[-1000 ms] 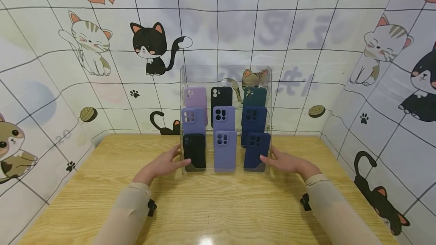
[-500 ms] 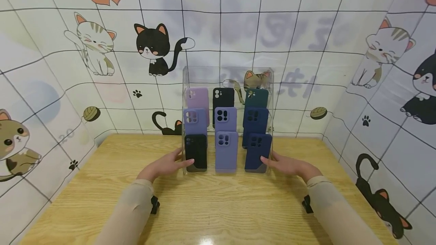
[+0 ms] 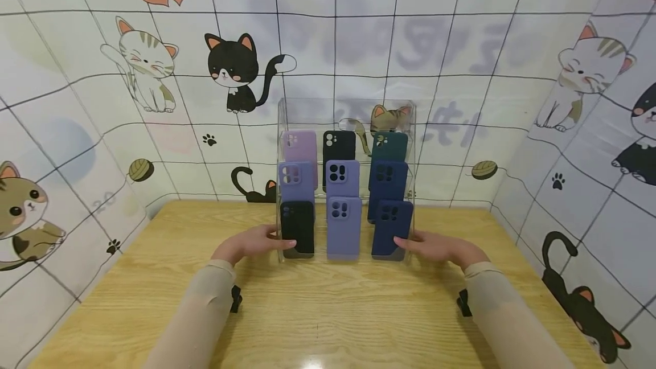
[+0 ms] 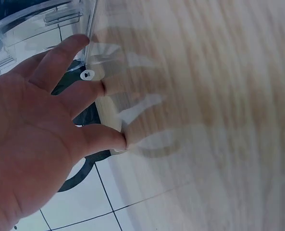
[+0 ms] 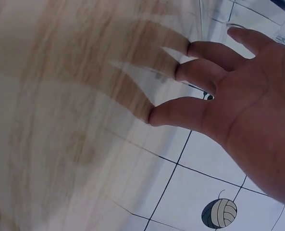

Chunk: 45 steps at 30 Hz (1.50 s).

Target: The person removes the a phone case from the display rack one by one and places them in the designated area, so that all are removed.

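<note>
In the head view, a clear plastic display stand (image 3: 353, 110) holds phone cases in three stepped rows. My left hand (image 3: 251, 244) grips the stand's left side, its thumb in front beside the lower black case (image 3: 299, 226). On the other side, my right hand (image 3: 435, 246) holds the stand with its thumb over the lower navy case (image 3: 392, 229). A lavender case (image 3: 344, 232) stands between them. Behind are lilac (image 3: 302, 144), black (image 3: 339, 142) and green (image 3: 390, 144) cases. In the wrist views, bent fingers (image 4: 104, 137) and fingers (image 5: 176, 110) reach the tabletop beside the stand.
The stand is at the back of a wooden table (image 3: 318, 312). Behind and beside it hangs a white gridded backdrop (image 3: 359, 44) with printed cartoon cats. Dark straps (image 3: 464, 303) show at the wrists.
The whole head view has shifted slightly, so the stand appears a little farther right. Both hands stay at the stand's sides, and the cases keep their places.
</note>
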### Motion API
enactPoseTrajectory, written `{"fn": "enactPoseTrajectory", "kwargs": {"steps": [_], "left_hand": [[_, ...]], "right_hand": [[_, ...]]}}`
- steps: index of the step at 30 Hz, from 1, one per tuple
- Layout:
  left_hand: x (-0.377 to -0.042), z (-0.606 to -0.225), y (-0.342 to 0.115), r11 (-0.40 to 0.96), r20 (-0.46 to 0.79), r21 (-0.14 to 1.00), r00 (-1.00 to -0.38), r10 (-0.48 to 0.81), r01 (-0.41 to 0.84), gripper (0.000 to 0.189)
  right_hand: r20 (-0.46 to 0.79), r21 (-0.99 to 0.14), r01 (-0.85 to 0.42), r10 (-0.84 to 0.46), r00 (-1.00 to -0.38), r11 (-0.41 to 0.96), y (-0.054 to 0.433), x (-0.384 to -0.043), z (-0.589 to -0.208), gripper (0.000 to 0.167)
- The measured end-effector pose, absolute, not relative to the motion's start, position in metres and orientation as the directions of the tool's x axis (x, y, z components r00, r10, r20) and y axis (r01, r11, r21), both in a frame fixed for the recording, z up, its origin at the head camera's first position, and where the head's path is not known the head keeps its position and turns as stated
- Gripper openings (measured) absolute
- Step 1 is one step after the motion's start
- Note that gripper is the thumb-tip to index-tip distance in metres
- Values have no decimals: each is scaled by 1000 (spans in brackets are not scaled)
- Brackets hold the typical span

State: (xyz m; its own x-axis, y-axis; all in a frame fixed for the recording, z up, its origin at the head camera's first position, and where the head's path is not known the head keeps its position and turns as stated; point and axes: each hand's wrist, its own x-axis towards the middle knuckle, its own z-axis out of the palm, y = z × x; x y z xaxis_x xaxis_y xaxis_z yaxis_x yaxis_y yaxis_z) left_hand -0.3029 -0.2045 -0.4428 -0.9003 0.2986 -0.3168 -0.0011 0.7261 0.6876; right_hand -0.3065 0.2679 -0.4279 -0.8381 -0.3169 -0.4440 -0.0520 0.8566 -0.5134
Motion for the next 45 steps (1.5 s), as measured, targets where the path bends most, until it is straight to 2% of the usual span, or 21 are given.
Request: {"fn": "enactPoseTrajectory", "kwargs": {"steps": [15, 35, 40, 45], "left_hand": [[-305, -439, -205, 728, -365, 685, -880, 305, -32, 118], [-309, -439, -201, 751, -362, 660, -882, 303, -12, 119], [-311, -441, -201, 752, -364, 659, -877, 314, -4, 119], [-309, -441, -205, 760, -376, 650, -874, 308, -12, 119]], "right_hand": [[-440, -510, -68, -328, -836, 858, 274, -313, -429, 115], [-431, -518, -68, -329, -840, 853, 275, -307, -428, 116], [-348, -538, -181, -412, -842, 823, 274, -296, -394, 113], [-175, -415, -313, -413, -894, 854, 260, -279, -326, 113]]}}
